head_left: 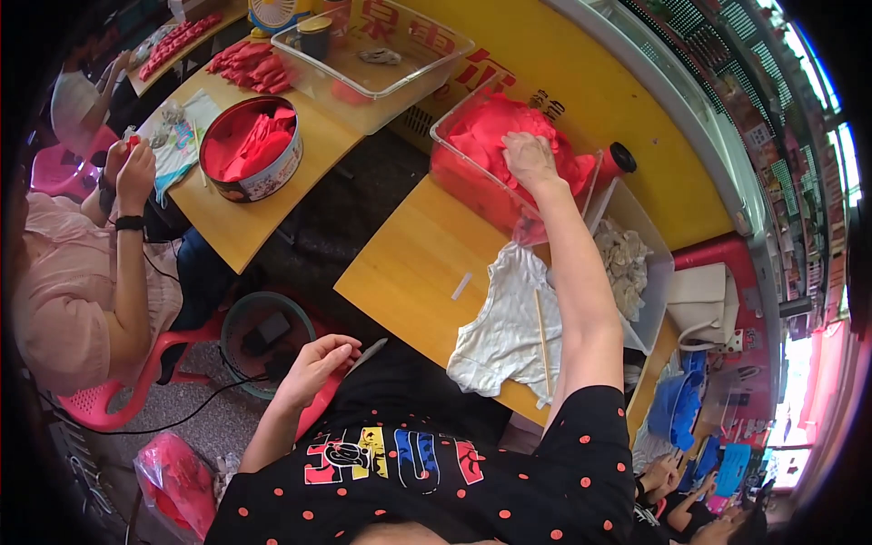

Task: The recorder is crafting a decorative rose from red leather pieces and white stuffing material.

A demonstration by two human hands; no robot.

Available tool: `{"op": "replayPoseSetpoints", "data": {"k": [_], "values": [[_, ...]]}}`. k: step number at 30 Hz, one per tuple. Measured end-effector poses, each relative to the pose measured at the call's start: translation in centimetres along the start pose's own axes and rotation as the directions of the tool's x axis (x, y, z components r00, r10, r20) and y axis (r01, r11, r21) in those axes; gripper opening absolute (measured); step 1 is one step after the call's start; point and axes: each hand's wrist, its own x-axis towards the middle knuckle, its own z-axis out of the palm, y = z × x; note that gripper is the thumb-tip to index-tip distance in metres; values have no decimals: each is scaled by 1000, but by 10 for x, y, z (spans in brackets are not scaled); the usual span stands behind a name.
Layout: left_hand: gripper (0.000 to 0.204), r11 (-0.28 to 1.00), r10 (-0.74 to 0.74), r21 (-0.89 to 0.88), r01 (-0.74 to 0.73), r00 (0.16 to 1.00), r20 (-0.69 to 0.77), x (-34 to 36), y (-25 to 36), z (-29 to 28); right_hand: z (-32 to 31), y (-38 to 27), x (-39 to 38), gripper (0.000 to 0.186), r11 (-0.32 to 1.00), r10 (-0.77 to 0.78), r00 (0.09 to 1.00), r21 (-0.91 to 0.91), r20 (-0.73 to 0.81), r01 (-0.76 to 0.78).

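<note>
My right hand (530,158) reaches into a clear plastic bin (441,163) heaped with soft, flat red pieces (481,132), which look like deflated balloons. Its fingers are bent and pressed together on the pile, at a red piece. Over my lap, my left hand (318,368) has its fingers curled together. A slim grey pointed thing (368,353) shows just beyond its fingertips; what the hand grips is hidden. On the wooden table (400,250), below my right forearm, lies a white sleeveless garment (495,336) with a thin wooden stick (542,336) across it.
Beside the red bin stand a clear bin of pale crumpled pieces (625,263) and a black-lidded red container (619,159). A white strip (461,285) lies on my table. At left, a seated person (118,282) works beside a round tin (272,177) of red pieces.
</note>
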Motion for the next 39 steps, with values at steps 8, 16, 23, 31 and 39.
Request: {"op": "replayPoseSetpoints", "data": {"k": [8, 16, 23, 31, 39], "values": [[28, 985, 71, 138, -98, 979, 189, 24, 22, 46, -19, 11, -29, 10, 996, 87, 996, -18, -19, -87], [27, 984, 88, 126, -128, 955, 283, 24, 15, 86, -58, -3, -64, 11, 953, 230, 933, 259, -278, -157], [27, 951, 283, -169, -258, 948, 146, 53, 38, 117, -151, -136, -158, 18, -351, 559, 772, 930, 302, -109], [29, 908, 210, -400, -122, 960, 183, 69, 34, 152, -153, -214, -251, 19, -525, 597, 639, 838, 485, -146], [27, 990, 125, 28, -141, 943, 309, 61, 22, 150, -149, -191, -276, 15, -461, 502, 700, 842, 508, -280]]}}
